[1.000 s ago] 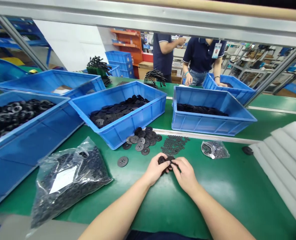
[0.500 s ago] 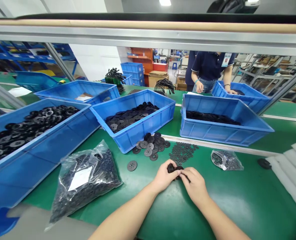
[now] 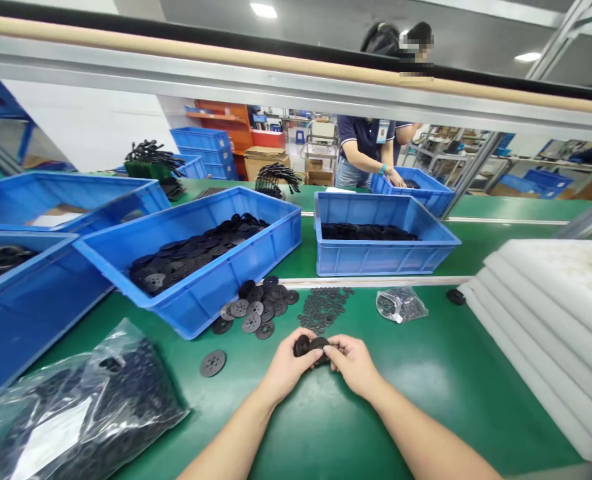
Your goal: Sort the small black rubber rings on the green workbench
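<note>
Left hand (image 3: 283, 370): From my remote seat I show fingers curled around a dark round part (image 3: 301, 345) and a disc (image 3: 320, 347), apparently to keep the two together and steady.
Right hand (image 3: 355, 363): Thumb and fingertips close narrowly on the disc's right edge; whether they also pinch something smaller, I cannot tell.
Disc in hand: One, between both hands above the green bench (image 3: 466, 387), just nearer me than the small rings (image 3: 321, 307).
Small rings: Dozens, too many to count, spread flat, probably for easy picking.
Loose discs: One single disc (image 3: 213, 363) lies apart; roughly fifteen or more overlap in a pile (image 3: 252, 323) beside the middle bin (image 3: 216, 287), likely for short reach.
Clear bags: Two, a large bag (image 3: 136, 400) left, a small bag (image 3: 401, 307) right.
</note>
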`<state>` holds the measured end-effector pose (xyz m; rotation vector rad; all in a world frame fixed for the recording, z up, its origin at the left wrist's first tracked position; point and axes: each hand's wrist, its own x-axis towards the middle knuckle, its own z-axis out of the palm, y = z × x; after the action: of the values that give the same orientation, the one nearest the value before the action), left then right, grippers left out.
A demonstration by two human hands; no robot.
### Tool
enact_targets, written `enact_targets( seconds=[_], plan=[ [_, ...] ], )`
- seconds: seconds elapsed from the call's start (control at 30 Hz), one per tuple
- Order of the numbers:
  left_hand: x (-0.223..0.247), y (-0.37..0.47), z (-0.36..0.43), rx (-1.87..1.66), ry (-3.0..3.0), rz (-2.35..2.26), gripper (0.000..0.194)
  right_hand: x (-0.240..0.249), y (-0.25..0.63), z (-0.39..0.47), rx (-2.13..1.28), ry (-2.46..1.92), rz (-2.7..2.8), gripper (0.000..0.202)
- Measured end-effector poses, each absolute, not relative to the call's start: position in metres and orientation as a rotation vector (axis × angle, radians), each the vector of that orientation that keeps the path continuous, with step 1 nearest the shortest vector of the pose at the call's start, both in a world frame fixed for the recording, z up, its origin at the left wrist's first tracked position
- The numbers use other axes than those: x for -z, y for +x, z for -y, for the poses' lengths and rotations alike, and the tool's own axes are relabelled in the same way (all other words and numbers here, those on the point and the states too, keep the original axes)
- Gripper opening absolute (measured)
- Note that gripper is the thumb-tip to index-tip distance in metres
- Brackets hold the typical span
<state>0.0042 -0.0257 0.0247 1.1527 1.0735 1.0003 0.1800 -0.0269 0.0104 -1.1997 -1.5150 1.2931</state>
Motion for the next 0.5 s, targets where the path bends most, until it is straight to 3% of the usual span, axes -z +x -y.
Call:
enact_targets(
  seconds=[0.1,0.27,0.5],
  plan=[
    [-0.025,0.003,0.026,-1.006,1.151,-1.077,0.032,-0.015,0.180,0.028,-1.242,-1.137,1.604,0.030],
    [-0.035,-0.007,0.022,-1.142,1.133,-1.212,0.030,-0.010,0.185,0.025,-0.779,-1.153,1.875,0.024],
    [-0.127,-0.085,-0.038,-1.563,1.381,-1.777,0.037,-0.002,0.190,0.019,-0.560,-1.454,2.210,0.028]
  ],
)
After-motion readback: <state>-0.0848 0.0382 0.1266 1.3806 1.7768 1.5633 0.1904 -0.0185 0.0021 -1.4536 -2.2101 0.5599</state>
